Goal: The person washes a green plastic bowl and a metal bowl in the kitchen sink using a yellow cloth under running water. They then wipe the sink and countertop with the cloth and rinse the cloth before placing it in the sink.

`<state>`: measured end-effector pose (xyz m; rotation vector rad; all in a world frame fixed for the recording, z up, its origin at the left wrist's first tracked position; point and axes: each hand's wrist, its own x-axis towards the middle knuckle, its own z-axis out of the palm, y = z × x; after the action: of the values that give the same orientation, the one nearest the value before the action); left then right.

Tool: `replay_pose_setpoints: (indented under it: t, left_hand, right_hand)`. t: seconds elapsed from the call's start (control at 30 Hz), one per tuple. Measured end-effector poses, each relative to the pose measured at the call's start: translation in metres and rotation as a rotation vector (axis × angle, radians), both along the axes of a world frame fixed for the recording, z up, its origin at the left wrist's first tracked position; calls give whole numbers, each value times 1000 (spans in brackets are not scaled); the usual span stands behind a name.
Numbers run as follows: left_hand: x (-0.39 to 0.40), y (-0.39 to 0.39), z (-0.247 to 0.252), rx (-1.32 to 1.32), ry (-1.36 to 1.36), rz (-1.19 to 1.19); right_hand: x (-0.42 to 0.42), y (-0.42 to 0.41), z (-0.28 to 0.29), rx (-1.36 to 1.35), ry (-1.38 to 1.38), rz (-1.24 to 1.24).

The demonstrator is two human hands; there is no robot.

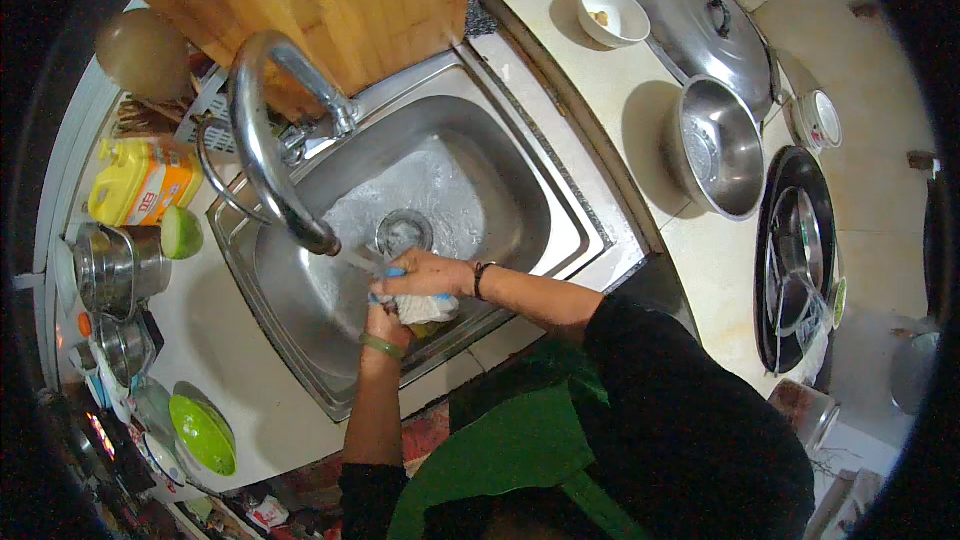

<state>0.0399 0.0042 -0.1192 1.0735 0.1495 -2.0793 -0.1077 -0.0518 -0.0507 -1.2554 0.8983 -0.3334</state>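
Note:
Over the near part of a stainless steel sink (517,202), both hands are together on a white and blue cloth (426,309). My right hand (431,275), with a dark band at its wrist, is closed on the cloth from above. Below it, my left hand (386,321) holds the cloth's left end; a green bangle circles that wrist. The curved metal faucet (259,142) ends just above and left of the hands, and water appears to run from it. Something yellowish shows under the cloth; what it is cannot be told.
A wooden board (360,15) stands behind the sink. Left are a yellow jug (124,187), steel pots (120,270) and a green bowl (202,435). On the right counter are a steel bowl (720,146), a white bowl (626,19), a large lid (697,22) and a black pan (772,255).

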Motion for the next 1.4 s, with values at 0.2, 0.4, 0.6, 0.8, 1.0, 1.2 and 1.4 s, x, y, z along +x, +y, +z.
replay_pose_setpoints:
  t: [0.2, 0.4, 0.6, 0.8, 1.0, 1.2, 1.4]
  left_hand:
    - [-20, -4, -6, -4, 230, 114]
    - [-24, 3, -9, -106, 134, 149]
    - [-61, -10, -6, -169, 69, 193]
    - [-93, -29, -16, -104, -30, 188]
    - [-102, -42, -30, -81, -106, 161]
    - [-103, -49, -38, -72, -165, 117]
    - [-92, -39, -22, 20, -231, -42]
  right_hand:
    - [-1, 9, -8, -1020, 136, -45]
    - [-22, 9, -11, -1183, -141, 238]
    - [-24, 12, -31, -950, 57, -116]
    - [-37, 1, -37, -759, 224, -214]
    - [-39, -15, -29, -628, 295, -261]
    - [-39, -24, -25, -413, 328, -331]
    - [-67, -37, -33, -1, -67, -559]
